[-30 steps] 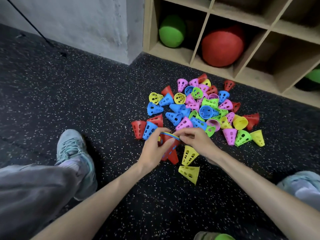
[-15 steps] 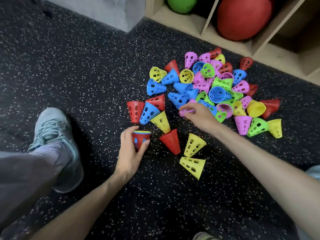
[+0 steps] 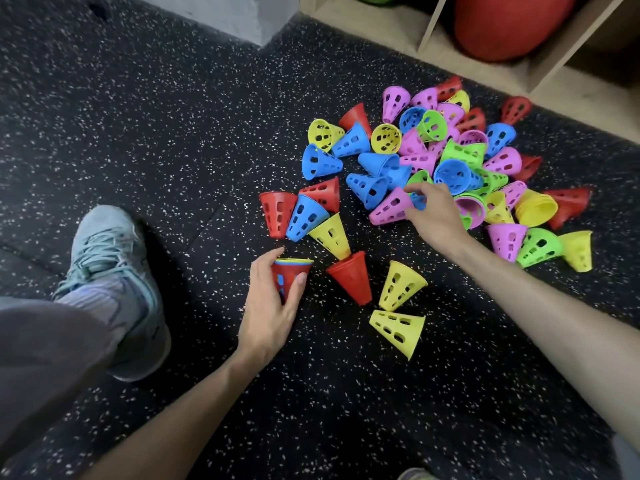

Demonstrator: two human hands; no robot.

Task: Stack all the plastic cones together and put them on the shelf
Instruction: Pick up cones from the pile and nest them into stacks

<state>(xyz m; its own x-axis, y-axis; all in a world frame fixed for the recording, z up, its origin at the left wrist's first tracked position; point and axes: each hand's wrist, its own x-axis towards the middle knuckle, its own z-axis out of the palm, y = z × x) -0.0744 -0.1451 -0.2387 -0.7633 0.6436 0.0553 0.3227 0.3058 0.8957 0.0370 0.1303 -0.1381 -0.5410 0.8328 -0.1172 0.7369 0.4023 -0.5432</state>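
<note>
Several small perforated plastic cones in red, blue, yellow, pink and green lie in a loose pile (image 3: 450, 157) on the black speckled floor. My left hand (image 3: 268, 306) grips a short nested stack (image 3: 291, 273), red outside with blue and yellow rims showing at its top. At the pile's near edge my right hand (image 3: 433, 216) pinches the wide end of a pink cone (image 3: 389, 207) lying on its side. A red cone (image 3: 349, 277) and two yellow cones (image 3: 400, 285) lie between my arms.
A wooden shelf unit (image 3: 568, 39) stands at the top right, with a big red ball (image 3: 509, 22) in one low compartment. My left foot in a pale green shoe (image 3: 114, 271) rests on the floor at the left. A grey wall corner (image 3: 249, 15) stands behind.
My hands parted: the left one drew the stack down and left, and the right one reached into the pile and took hold of a pink cone. The view tilted down.
</note>
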